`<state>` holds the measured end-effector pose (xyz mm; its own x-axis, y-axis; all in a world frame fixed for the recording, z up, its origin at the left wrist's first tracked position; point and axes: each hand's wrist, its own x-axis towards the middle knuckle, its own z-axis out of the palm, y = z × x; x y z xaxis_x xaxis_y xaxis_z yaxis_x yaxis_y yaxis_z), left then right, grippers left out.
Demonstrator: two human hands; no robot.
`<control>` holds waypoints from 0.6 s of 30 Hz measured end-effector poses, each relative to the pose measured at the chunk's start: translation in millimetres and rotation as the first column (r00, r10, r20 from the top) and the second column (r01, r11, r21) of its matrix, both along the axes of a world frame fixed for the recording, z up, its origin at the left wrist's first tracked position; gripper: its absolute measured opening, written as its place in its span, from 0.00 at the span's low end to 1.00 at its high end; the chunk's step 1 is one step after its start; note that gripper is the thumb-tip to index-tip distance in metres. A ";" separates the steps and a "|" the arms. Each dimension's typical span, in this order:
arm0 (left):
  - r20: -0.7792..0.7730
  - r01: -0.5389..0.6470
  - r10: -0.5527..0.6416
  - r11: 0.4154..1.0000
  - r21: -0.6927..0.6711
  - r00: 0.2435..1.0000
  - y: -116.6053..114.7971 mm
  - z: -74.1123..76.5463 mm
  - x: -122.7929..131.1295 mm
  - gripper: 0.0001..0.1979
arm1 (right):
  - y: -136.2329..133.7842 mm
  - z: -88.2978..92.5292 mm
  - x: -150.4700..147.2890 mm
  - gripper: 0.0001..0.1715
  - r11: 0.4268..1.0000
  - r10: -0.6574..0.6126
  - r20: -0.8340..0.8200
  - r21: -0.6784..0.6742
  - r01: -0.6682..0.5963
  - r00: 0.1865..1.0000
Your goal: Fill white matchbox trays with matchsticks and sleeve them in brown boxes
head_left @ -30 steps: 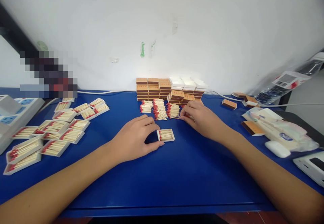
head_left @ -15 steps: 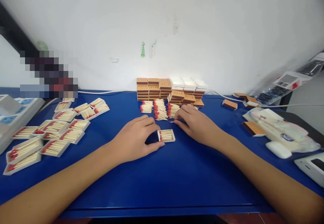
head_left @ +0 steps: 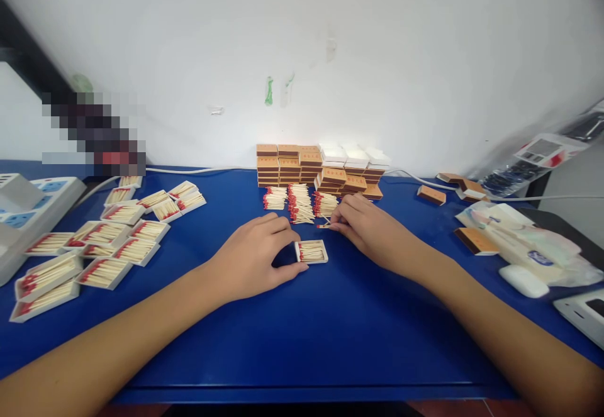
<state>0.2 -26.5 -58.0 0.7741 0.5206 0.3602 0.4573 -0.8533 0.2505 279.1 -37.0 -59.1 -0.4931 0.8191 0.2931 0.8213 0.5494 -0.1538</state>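
On the blue table, a small white matchbox tray [head_left: 324,260] with red-headed matches lying in it stands in front of me. My left hand [head_left: 259,256] curves round the tray's left end, thumb at the near corner and fingers at the far one. Just beyond and to the right, my right hand [head_left: 361,225] pinches at a match [head_left: 323,226] whose red head points left. Three loose piles of matches lie past the tray: a left pile [head_left: 275,198], a middle pile [head_left: 300,203] and a right pile [head_left: 325,204], which is beside my right fingertips.
Stacked brown matchboxes [head_left: 289,164] stand against the wall, with white trays [head_left: 355,155] on top at the right. Several match-filled trays [head_left: 104,272] spread over the left side near a power strip [head_left: 51,209]. At right lie loose matchboxes [head_left: 475,241], a tissue pack [head_left: 542,250] and a white case [head_left: 523,280].
My right hand has shifted slightly right, and more of the match at its fingertips shows. My left hand stays at the tray. The whole view has moved a little.
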 end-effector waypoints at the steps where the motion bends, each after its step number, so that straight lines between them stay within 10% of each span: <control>1: 0.000 0.000 0.000 1.000 -0.001 1.000 0.2 -0.1 0.2 0.14 | -3.0 3.5 -1.1 0.08 1.000 0.003 -0.009 0.008 -0.003 1.000; 18: 0.003 0.014 -0.014 1.000 0.005 1.000 0.0 -0.5 1.5 0.14 | -27.8 5.5 -39.9 0.10 0.985 0.112 0.109 0.116 -0.124 0.988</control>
<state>1.7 -26.5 -58.5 0.7800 0.5081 0.3652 0.4445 -0.8608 0.2481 239.1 -64.8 -53.6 -0.6165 0.7146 0.3306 0.7575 0.6529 0.0014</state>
